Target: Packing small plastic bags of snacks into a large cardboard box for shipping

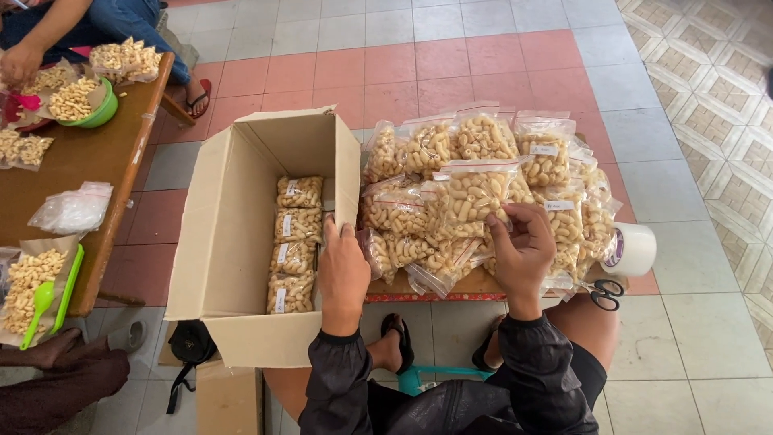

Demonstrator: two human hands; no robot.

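Snack bag point(475, 193), clear plastic, filled with pale curled crackers, at the front of the pile point(483, 185) on a low tabletop point(467, 286). Right hand point(522, 250) has fingertips pinched on the bag's lower edge; bag still rests against the pile. Pile: many like bags, stacked and leaning, just right of the box point(241, 234).

Left hand point(342, 270) lies on the box's right wall near the rim, fingers curled over the edge, grip closed on the cardboard. Box is open, flaps up, standing on the floor touching the tabletop's left side. Inside, four packed bags point(291, 246) in a column along the box floor, white labels showing.

Right of the pile: tape roll point(632, 250), white, on its side at the tabletop corner; scissors point(605, 294), black handles, just below it.

Left of the box: wooden table point(88, 161) with loose crackers, green bowl point(101, 105), empty plastic bags point(72, 209), green scoop point(40, 306). Another person's hand point(20, 60) works at its far end; a third person's arm point(56, 379) shows at the near left.

Floor: grey and pink tiles. Own knees and sandalled feet under the tabletop.
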